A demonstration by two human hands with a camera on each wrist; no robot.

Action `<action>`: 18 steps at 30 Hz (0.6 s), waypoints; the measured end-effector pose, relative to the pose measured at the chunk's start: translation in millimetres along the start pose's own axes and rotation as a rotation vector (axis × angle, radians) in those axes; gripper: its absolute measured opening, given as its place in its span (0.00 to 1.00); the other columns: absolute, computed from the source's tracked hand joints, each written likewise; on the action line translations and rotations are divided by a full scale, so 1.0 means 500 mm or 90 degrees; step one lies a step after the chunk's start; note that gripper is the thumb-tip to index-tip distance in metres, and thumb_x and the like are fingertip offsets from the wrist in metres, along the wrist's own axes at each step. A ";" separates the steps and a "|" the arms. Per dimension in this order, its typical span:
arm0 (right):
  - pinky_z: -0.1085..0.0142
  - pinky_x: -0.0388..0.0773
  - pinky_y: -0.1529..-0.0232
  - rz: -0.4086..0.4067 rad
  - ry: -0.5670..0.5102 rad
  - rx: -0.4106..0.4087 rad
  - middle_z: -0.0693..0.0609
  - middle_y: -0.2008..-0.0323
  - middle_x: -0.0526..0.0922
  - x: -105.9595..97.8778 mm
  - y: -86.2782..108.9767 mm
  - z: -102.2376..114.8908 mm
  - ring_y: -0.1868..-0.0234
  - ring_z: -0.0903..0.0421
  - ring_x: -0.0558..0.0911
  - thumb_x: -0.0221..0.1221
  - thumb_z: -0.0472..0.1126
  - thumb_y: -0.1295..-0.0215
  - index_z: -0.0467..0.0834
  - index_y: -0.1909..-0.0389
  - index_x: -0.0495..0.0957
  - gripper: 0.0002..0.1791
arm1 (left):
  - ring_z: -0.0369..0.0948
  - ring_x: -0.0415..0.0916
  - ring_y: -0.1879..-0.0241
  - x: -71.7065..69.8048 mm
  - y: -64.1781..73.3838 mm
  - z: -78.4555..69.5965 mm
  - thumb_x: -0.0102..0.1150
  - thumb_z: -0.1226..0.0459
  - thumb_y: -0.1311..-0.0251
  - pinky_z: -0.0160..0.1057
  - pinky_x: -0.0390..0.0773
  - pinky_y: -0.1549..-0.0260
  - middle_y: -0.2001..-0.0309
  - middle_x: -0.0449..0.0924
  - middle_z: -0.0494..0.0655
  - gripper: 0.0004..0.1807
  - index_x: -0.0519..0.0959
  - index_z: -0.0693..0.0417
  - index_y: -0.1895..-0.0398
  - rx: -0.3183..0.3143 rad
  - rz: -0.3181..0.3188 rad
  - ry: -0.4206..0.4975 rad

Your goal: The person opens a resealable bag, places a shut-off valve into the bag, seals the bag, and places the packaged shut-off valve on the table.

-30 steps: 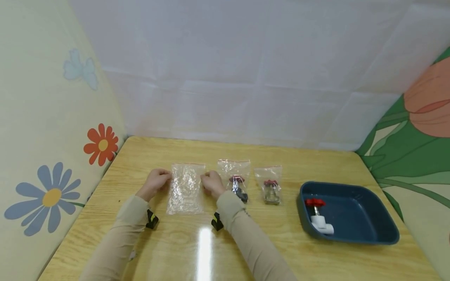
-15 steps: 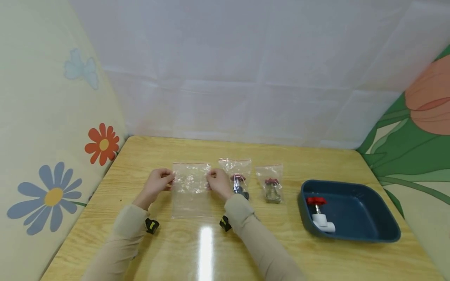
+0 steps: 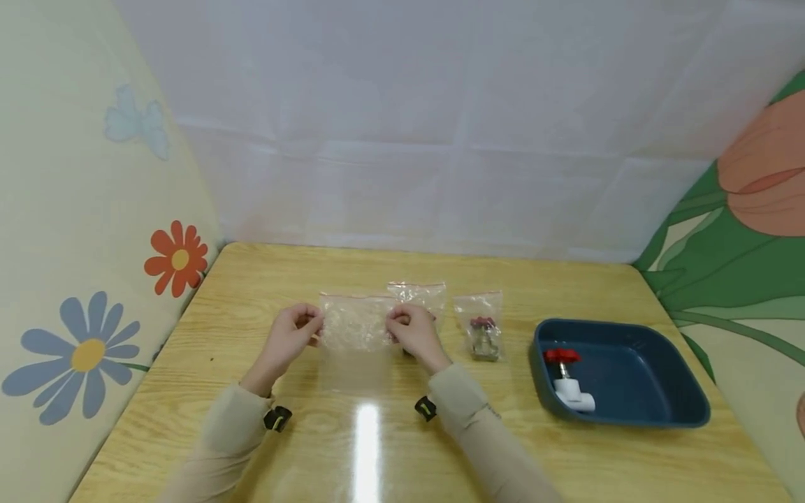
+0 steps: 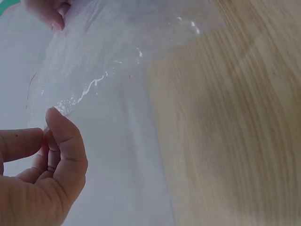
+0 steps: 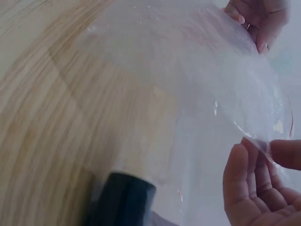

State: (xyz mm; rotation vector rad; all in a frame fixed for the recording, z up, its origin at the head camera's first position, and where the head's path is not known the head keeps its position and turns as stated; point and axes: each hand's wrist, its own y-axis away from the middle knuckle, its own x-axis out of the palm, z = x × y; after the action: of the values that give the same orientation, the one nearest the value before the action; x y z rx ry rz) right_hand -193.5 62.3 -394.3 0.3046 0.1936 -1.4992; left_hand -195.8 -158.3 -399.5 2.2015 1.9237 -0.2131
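Note:
A clear zip bag [image 3: 355, 342] with a red line along its top edge hangs between the two hands, raised off the table; nothing shows inside it. My left hand [image 3: 291, 339] pinches its left side between thumb and forefinger. On the opposite side my right hand [image 3: 415, 335] pinches the bag's edge the same way, seen closely in the right wrist view. Behind the right hand lies a second zip bag [image 3: 424, 295], whose contents are mostly hidden. The dark pipe end [image 5: 124, 200] low in the right wrist view lies below the held bag.
Farther right lies a zip bag [image 3: 481, 307] holding a metal valve [image 3: 484, 342] with a red handwheel. A dark blue tray [image 3: 635, 423] stands on the right of the wooden table [image 3: 302, 269], with a white valve [image 3: 569, 391] with a red handle in it.
The bag has come up off the table and moved slightly right with both hands pinching it. The right hand now covers much of the second bag.

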 end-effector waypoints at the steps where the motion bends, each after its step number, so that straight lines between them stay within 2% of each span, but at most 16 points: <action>1: 0.68 0.74 0.79 0.001 0.005 -0.011 0.46 0.81 0.78 -0.008 0.006 0.000 0.82 0.60 0.74 0.55 0.28 0.44 0.32 0.71 0.75 0.02 | 0.40 0.71 0.74 0.004 0.005 -0.003 0.48 0.73 0.38 0.35 0.78 0.77 0.74 0.72 0.52 0.06 0.71 0.72 0.65 0.007 0.005 0.006; 5: 0.65 0.77 0.76 0.011 0.020 -0.049 0.44 0.79 0.79 -0.039 0.026 -0.001 0.80 0.59 0.76 0.57 0.27 0.46 0.31 0.71 0.75 0.02 | 0.45 0.72 0.73 0.023 0.021 -0.013 0.48 0.74 0.38 0.37 0.78 0.76 0.74 0.72 0.53 0.06 0.71 0.73 0.65 0.029 0.026 0.026; 12: 0.68 0.76 0.77 0.003 0.060 -0.076 0.48 0.78 0.79 -0.088 0.061 0.000 0.78 0.60 0.75 0.59 0.27 0.49 0.33 0.73 0.76 0.03 | 0.54 0.73 0.68 0.057 0.045 -0.030 0.49 0.74 0.39 0.39 0.79 0.74 0.71 0.73 0.60 0.05 0.71 0.73 0.65 0.064 0.065 0.039; 15: 0.69 0.76 0.76 -0.003 0.076 -0.079 0.49 0.77 0.78 -0.109 0.075 0.000 0.76 0.58 0.76 0.60 0.27 0.49 0.34 0.72 0.77 0.03 | 0.54 0.74 0.68 0.072 0.051 -0.036 0.49 0.74 0.39 0.39 0.80 0.74 0.71 0.74 0.59 0.04 0.73 0.70 0.67 0.089 0.081 0.031; 18: 0.64 0.77 0.74 -0.006 0.075 -0.085 0.48 0.76 0.79 -0.131 0.089 0.001 0.75 0.53 0.77 0.60 0.27 0.49 0.34 0.72 0.78 0.03 | 0.51 0.74 0.69 0.089 0.055 -0.042 0.49 0.75 0.40 0.41 0.80 0.73 0.70 0.74 0.59 0.03 0.73 0.69 0.68 0.113 0.098 0.031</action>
State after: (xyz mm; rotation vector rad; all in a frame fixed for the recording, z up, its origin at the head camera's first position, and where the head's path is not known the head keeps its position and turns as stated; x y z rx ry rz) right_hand -153.4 126.2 -370.1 0.2856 0.3878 -1.4717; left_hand -163.2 -114.0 -388.2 2.4796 1.8110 -0.3190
